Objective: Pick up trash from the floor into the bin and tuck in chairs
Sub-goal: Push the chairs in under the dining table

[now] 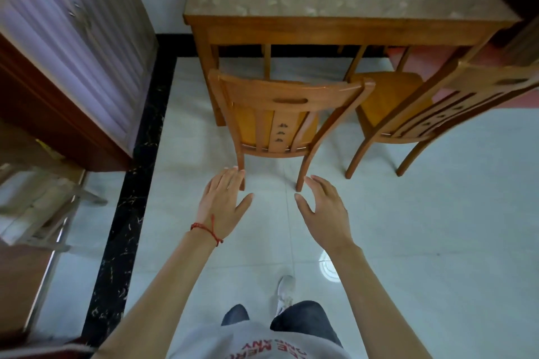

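Note:
A wooden chair [287,102] stands in front of me with its back toward me, its seat partly under the wooden table [335,28] with a mottled top. My left hand [223,202], with a red string at the wrist, and my right hand [325,208] are both stretched forward with spread fingers, empty, short of the chair's back. Neither hand touches the chair. A second wooden chair [414,105] stands to the right, turned at an angle and pulled out from the table.
A cabinet with pale ribbed doors [73,38] stands at the left beyond a black floor border [128,183]. A folding metal-framed piece [43,207] sits at the far left. Pale floor tiles [423,227] spread to the right. My white shoe [285,288] is below the hands.

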